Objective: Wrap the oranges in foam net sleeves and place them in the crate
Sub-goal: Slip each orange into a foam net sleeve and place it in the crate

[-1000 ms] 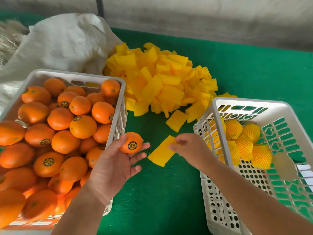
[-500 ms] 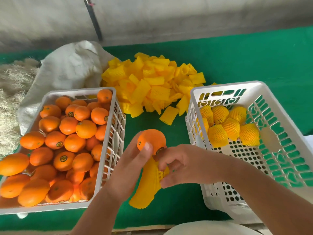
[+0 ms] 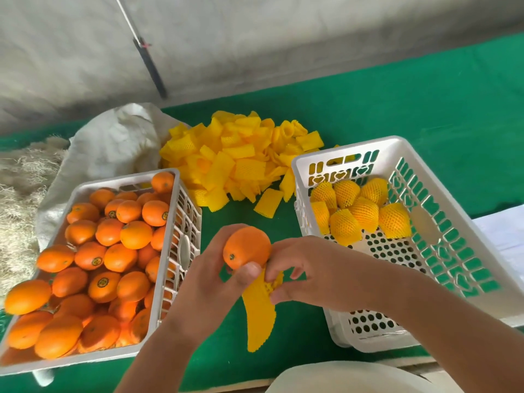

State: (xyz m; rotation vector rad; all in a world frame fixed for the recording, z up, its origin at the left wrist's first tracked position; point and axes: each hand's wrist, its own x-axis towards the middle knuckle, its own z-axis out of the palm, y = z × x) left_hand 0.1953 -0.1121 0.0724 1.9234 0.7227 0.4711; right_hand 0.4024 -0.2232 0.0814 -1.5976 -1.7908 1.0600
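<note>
Green mat (image 3: 368,114) is covering the table, grey wall behind, a white sack (image 3: 113,143) and straw at far left. I'm watching both hands working low centre. Left hand (image 3: 209,282) is gripping a bare orange (image 3: 246,246), thumb curled over its front. Right hand (image 3: 317,275) is pinching the mouth of a yellow sleeve (image 3: 259,313) just under the orange; the rest of the sleeve is hanging limp. The orange is touching the sleeve mouth but is not inside yet.

Risks, as I'm judging them: the mouth is looking bunched, so the orange may be jamming at the rim or tearing the foam if forced. The left grip is sitting on one side only, so a push could be rolling the fruit out onto the mat. The sleeve could also be slipping from the pinch.

Counts: two white crates, left crate (image 3: 167,262) full of bare oranges, roughly forty showing, more hidden. Right crate (image 3: 317,154) is holding seven wrapped oranges (image 3: 365,212) as far as I'm seeing. The pile of spare sleeves (image 3: 241,165) is too heaped to count.
</note>
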